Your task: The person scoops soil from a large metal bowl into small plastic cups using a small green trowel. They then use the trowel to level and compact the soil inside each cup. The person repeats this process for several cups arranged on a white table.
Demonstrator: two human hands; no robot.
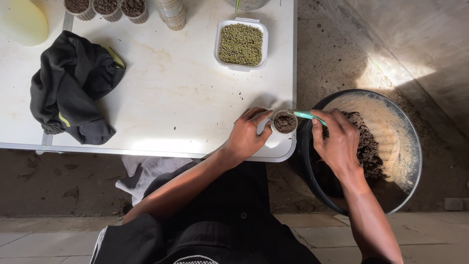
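I see my left hand (pixel 245 137) curled around a small clear plastic cup filled with dark soil (pixel 285 122), fingers wrapped against its left side, steadying it near the right front corner of the white folding table (pixel 176 93). My right hand (pixel 337 142) pinches the handle of a slim teal plastic spoon (pixel 308 115), fingers clenched on it, with the spoon's tip reaching over the rim of the cup. That hand hovers above a large round black basin (pixel 408 146), which stands on the concrete floor (pixel 342 44) just beside the table's right edge. A heap of dark soil (pixel 369 146) lies in the basin, and its inner wall is dusted with a pale sandy film.

Farther back on the table, a white rectangular plastic tray full of green mung beans (pixel 241 44) sits well apart from the cup. At the far edge I see three more small soil-filled cups (pixel 106 7) in a row, and next to them a stack of clear empty cups (pixel 171 12). A crumpled black cloth with a yellow-green trim (pixel 73 88) lies on the left part of the table, and a pale yellow rounded object (pixel 22 22) shows at the far left corner.
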